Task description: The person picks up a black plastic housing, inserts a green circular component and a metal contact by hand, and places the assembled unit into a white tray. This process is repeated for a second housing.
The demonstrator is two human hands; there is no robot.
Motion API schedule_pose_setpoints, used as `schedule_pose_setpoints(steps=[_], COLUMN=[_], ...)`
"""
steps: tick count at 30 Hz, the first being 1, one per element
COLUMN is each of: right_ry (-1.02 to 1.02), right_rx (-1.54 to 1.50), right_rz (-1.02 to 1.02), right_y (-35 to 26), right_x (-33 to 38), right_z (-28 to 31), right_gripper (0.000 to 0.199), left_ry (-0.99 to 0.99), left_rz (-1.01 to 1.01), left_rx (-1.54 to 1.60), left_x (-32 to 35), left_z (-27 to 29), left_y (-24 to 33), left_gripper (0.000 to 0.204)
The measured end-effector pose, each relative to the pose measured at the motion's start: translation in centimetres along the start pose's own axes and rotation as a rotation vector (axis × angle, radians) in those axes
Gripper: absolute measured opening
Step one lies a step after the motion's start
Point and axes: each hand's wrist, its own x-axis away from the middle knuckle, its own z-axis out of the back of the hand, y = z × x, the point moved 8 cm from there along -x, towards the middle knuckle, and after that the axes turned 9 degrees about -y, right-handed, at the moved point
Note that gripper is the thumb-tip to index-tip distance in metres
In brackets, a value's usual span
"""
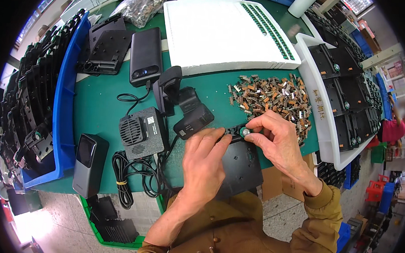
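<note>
A flat black plastic panel (pixel 240 167) with small holes lies at the table's front edge, in front of my body. My left hand (pixel 204 161) grips its upper left end, fingertips on the narrow raised strip there. At the other end of that strip, my right hand (pixel 279 142) pinches a small round green-and-silver part (pixel 244 132) between thumb and forefinger. Whether this part is fixed to the strip cannot be made out. Beyond my right hand spreads a heap of small metal-pinned components (pixel 273 96), some orange-brown.
A white foam tray (pixel 207 30) holds rows of small green parts. Blue bin (pixel 66 101) at left and white bin (pixel 320 110) at right hold black panels. Power banks (pixel 146 55), a speckled grey vented box (pixel 142 131), coiled black cable (pixel 125 186) and black bracket-like device (pixel 194 117) stand left of centre.
</note>
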Motion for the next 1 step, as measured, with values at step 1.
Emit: schedule_pose_setpoints(steps=[1], right_ry=[0.000], right_rx=[0.023], right_rz=[-0.001], right_y=[-0.10], right_x=[-0.06], right_z=[-0.18], right_gripper=[0.020], left_ry=[-0.006], left_rz=[0.008], left_rx=[0.005], left_x=[-0.05], left_z=[-0.02], left_y=[-0.04], left_gripper=[0.038])
